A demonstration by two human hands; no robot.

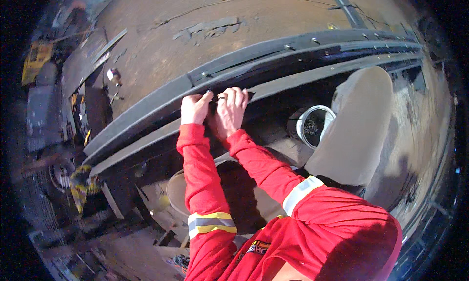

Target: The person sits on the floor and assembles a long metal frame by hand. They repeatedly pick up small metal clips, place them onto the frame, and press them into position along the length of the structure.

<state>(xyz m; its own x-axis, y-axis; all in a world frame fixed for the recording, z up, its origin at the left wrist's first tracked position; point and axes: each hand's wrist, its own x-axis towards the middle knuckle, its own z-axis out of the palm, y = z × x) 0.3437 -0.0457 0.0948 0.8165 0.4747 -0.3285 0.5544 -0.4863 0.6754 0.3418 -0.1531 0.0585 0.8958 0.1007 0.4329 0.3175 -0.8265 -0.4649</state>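
Observation:
A long dark steel beam (244,62) with raised flanges lies across in front of me, curving from lower left to upper right. Several bolts (288,47) stick out along it. My left hand (194,109) is closed at the beam's near side, thumb and fingers pressed together. Right beside it, my right hand (230,110) curls its fingers over the near flange (293,78). Both hands meet at a small dark spot, and whatever they grip there is hidden. One finger of the right hand wears a dark ring.
Beyond the beam spreads a rusty brown metal surface (156,46) with flat scraps (210,28) and a metal bar (349,11). A white bucket (330,116) with small dark pieces stands by my right knee (359,129). Yellow-and-black gloves (84,186) hang at left.

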